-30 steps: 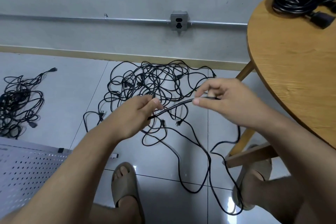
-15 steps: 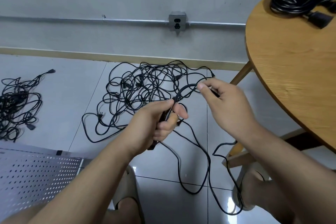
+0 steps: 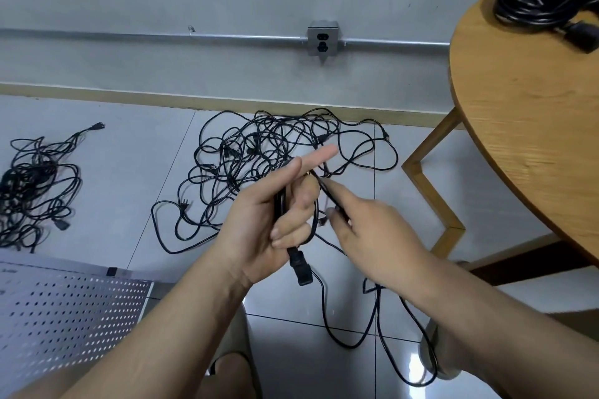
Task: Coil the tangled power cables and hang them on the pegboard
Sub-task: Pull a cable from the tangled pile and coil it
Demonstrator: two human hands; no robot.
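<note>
Pegboard (image 3: pixel 64 311): floor, lower left. Tangle (image 3: pixel 259 146): floor, by the wall. Left hand (image 3: pixel 275 223): fingers (image 3: pixel 293 225) curled round one cable (image 3: pixel 299 270), forefinger straight. Right hand (image 3: pixel 372 236): pinches the same cable. Step, judged: starting the coil; next, lay slack round the left hand.

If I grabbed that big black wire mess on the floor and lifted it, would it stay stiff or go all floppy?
Probably floppy: the tangle lies in loose, curvy loops flat on the floor. It would likely come up as one clump, since loops cross through each other. The cable bending round the left hand suggests easy bending.
</note>
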